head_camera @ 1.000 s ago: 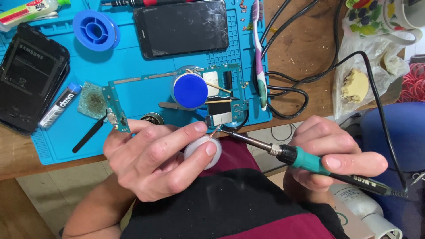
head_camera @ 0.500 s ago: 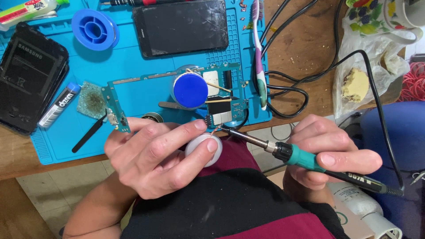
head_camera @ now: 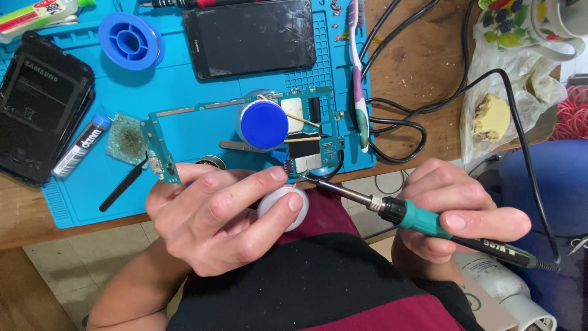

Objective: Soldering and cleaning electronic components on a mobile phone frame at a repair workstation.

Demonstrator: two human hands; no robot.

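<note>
- Left hand (head_camera: 214, 224) grips a white round tub (head_camera: 283, 207), fingertip at the circuit board (head_camera: 306, 132) edge.
- Right hand (head_camera: 456, 211) closed around the soldering iron (head_camera: 416, 217), tip touching the board.
- Beyond, a blue mat (head_camera: 196, 104) on the worktop (head_camera: 422, 67) carries a dark phone (head_camera: 248, 37).

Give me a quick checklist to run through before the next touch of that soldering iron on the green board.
1. Right hand grips soldering iron by its teal handle: ok.
2. Iron tip at the circuit board edge: ok.
3. Left hand fingers clear of the tip: not ok, very close.
4. White round container held by left hand: ok.
5. Cord free of snags: cannot tell.
</note>
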